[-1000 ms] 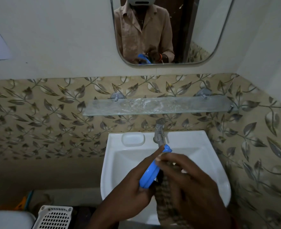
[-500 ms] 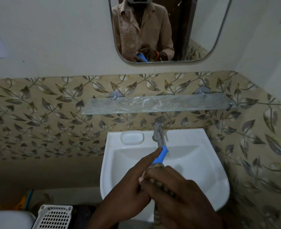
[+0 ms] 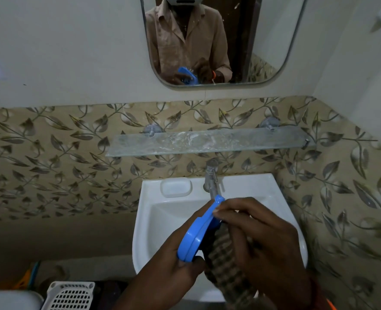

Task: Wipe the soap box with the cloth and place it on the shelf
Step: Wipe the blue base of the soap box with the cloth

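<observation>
Hanging on a wall tiled with a leaf pattern, a bare glass shelf (image 3: 207,142) sat below a mirror (image 3: 218,41) and above a white sink (image 3: 160,220) with a metal tap (image 3: 211,177). A white slotted basket (image 3: 69,295) stood at lower left. Over the basin, the left hand (image 3: 174,260) gripped the blue soap box (image 3: 198,229) on edge, tilted toward the tap. The right hand (image 3: 263,240) clutched a checked cloth (image 3: 223,260) against the box's right side, fingertips touching its upper edge. Both hands blocked part of the basin.
</observation>
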